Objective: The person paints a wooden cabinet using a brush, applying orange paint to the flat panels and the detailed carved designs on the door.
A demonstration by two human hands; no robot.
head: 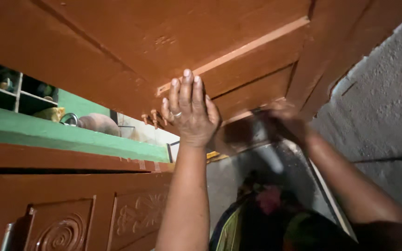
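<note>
I am pressing my left hand (189, 111) flat, fingers spread wide and holding nothing, against the underside of the reddish-brown painted wooden door panel (131, 42) that is leaning over me. The panel is lying straight ahead of my palm, toward twelve o'clock, and its paler raised wooden strip (252, 44) is running with its long axis from about eight o'clock to two o'clock, starting just at my fingertips. My right hand (287, 123) is reaching up at three o'clock from the left one, close under the panel's lower edge; it is blurred, so I cannot tell whether it is gripping anything. My left hand is the one squarely on the wood. Small wooden pegs (150, 117) are sticking out just at nine o'clock from my left hand. Beyond them a green painted ledge (70, 137) is running, with a carved brown wooden cabinet front (70, 223) below it. A grey rough plastered wall (382, 93) is standing at three o'clock
</note>
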